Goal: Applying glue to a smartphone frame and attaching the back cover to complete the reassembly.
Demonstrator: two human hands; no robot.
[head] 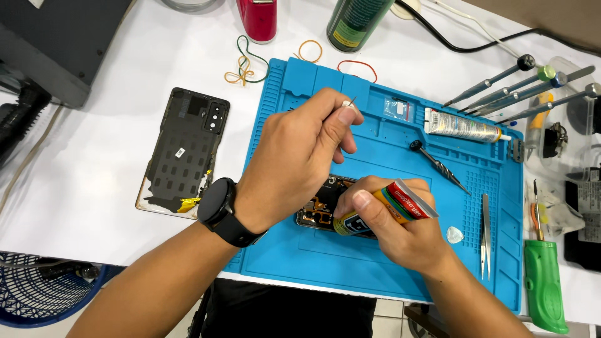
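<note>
One white surface (81, 188), one blue work mat (313, 263) on it. One opened phone (322, 209) on the mat, directly under both hands and mostly covered by them. One detached back cover (181, 150) lies off the mat, well out past the left wrist.

Left hand (294, 163), wearing a black watch (222, 209), sits just above the phone; its grip is clenched on a thin pin-like tool (352, 101) pinched at the fingertips, tip pointing away from the phone. Right hand (397, 228) grips one small glue tube (388, 209), nozzle end down against the phone, thumb pressing along it.

Beyond the right grip: a second, white tube (460, 125), one dark screwdriver bit (438, 164), one pair of tweezers (486, 235), one clear pick (454, 235). Further right, four precision screwdrivers (513, 87) fanned together, one green-handled tool (543, 285). Several rubber bands (244, 69) lie beyond the left grip.
</note>
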